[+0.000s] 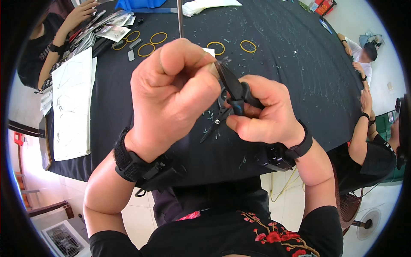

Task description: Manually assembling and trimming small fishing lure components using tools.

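My left hand (171,92) is raised close to the camera with its fingers curled and pinched together. A thin grey rod (180,19) rises straight up out of its fingers. My right hand (263,113) grips a pair of black cutters (234,88) with dark blue on the handles. The cutter jaws point up and left and meet my left fingertips. What lies between the jaws is hidden behind my left hand. Both wrists wear black straps. Below the hands, black scissors (216,124) lie on the black table (291,60).
Several yellow rings (158,37) lie at the table's far side, with small scraps scattered around. White drawing sheets (72,107) and shiny packets (112,31) are at the left. Another person's hand (79,15) reaches in top left. Other people sit at the right edge (364,111). A fan (368,222) stands on the floor.
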Tool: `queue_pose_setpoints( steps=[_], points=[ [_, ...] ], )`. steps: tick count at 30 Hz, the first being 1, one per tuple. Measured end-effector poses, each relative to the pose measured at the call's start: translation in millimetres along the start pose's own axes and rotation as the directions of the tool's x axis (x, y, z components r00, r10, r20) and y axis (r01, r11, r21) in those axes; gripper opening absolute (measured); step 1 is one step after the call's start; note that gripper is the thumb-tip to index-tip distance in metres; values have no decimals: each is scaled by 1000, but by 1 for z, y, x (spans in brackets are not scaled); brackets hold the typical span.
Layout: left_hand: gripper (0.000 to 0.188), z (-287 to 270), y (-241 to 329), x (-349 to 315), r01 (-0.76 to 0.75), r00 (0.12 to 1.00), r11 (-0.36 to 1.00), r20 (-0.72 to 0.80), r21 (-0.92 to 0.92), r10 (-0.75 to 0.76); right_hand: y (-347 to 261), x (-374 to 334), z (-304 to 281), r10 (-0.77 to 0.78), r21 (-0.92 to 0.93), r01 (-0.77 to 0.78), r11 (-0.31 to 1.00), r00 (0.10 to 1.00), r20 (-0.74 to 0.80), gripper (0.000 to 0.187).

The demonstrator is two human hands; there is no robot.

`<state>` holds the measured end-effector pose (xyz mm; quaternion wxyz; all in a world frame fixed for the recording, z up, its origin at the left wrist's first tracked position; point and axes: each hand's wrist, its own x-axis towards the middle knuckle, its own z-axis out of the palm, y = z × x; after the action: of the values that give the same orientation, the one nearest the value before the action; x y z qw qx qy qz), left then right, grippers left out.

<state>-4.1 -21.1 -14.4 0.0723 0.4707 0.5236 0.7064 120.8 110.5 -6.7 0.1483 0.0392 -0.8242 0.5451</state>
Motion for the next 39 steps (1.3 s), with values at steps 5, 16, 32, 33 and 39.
queue_pose_setpoints(
  steps=[5, 16, 32, 33, 39],
  points=[
    [4, -12, -11, 12, 142, 964, 979, -206, -144, -171, -18, -3, 17, -466, -110, 505, 856, 846, 258, 19],
    [1, -3, 7, 2, 25, 987, 997, -158, -72, -36, -2, 1, -8, -224, -155, 223, 962, 974, 9, 37],
    [6, 0, 0, -3, -105, 994, 988, 48, 113, 100, 0, 4, 0, -49, -66, 44, 997, 996, -72, 29],
    [6, -1, 2, -4, -86, 996, 988, 50, 131, 80, 2, 4, 0, -66, -74, 61, 995, 995, -76, 28],
    [5, 5, 7, -3, 11, 999, 997, -36, 70, -8, 5, 4, -1, -48, -95, 41, 995, 996, -74, 23]
  ],
)
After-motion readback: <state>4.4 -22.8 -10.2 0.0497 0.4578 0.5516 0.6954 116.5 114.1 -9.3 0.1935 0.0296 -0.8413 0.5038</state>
